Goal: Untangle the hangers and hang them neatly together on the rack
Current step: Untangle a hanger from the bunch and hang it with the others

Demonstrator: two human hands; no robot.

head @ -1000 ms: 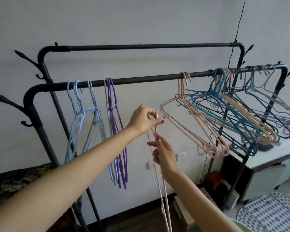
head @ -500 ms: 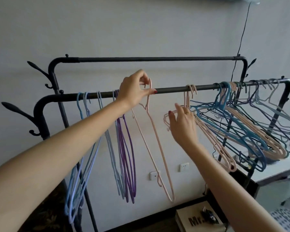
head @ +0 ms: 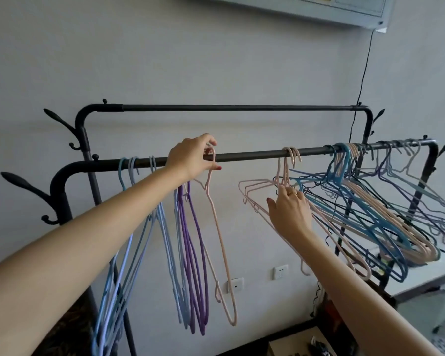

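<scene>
A black clothes rack has a front rail [head: 254, 154] and a higher back rail [head: 229, 107]. My left hand [head: 193, 158] grips the hook of a pink hanger [head: 220, 242] at the front rail; the hanger dangles edge-on below it. Just left of it hang purple hangers [head: 194, 255] and light blue hangers [head: 129, 255]. My right hand [head: 289, 214] reaches into a group of pink hangers [head: 257, 194] hooked on the rail, fingers on their necks. Further right hangs a tangled bunch of blue, pink and dark hangers [head: 370, 214].
The rack's left post carries black coat hooks [head: 23, 186]. A white table [head: 427, 276] stands under the tangled bunch at the right. Wall sockets [head: 235, 285] sit low on the wall, a box [head: 296, 345] lies on the floor, and a black cord [head: 362, 73] runs down the wall.
My left hand raised the single pink hanger from chest height to the front rail beside the purple ones. My right hand let go of it and moved right to the hung pink hangers.
</scene>
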